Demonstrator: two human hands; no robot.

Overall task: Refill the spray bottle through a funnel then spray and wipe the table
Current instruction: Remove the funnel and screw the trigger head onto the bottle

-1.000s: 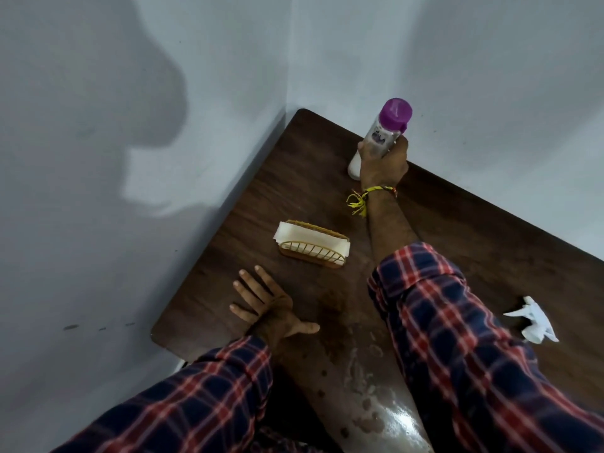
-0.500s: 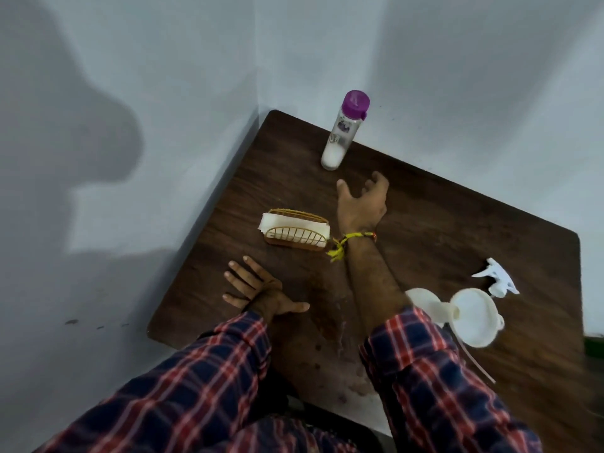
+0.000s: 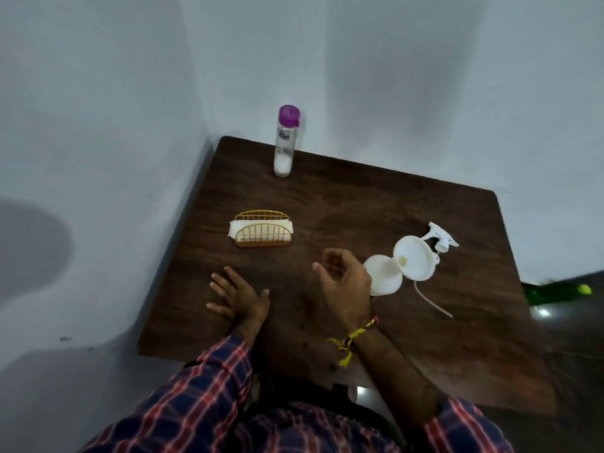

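Right hand (image 3: 346, 286) now back from the capped bottle (image 3: 285, 142), both hands released, empty

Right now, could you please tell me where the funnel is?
The funnel lies right of centre on the table, between the spray head and the right hand.

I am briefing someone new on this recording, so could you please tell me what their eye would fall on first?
Most striking is the purple-capped bottle, upright at the far corner of the dark wooden table by the wall. To the right, a white funnel sits tilted over a white container, with the detached spray head lying just behind. Nearer, the left hand lies flat and the right hand hovers open, both empty, before a golden napkin holder.
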